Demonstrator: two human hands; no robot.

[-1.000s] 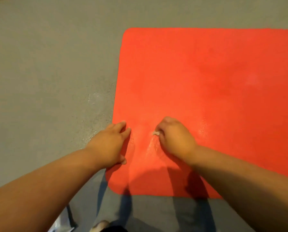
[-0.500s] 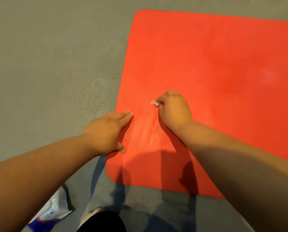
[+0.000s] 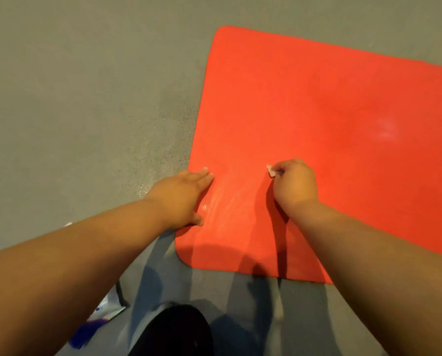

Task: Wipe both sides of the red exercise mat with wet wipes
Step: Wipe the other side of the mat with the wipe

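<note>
One mat (image 3: 317, 111), one wipe (image 3: 270, 171), one packet (image 3: 106, 308); two: left hand (image 3: 181, 199), right hand (image 3: 295, 183).

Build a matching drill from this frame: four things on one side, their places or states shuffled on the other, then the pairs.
1 left hand
2 right hand
3 wet wipe
4 white and blue packet

A lies on the grey floor
B flat on the left edge of the red mat
C bunched in a fist
D curled, pressing on the mat

Pairs: 1-B, 2-D, 3-C, 4-A

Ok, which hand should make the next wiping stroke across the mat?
Right. The right hand grips the wet wipe on the red mat; the left hand lies flat at the mat's edge, probably steadying it.
</note>
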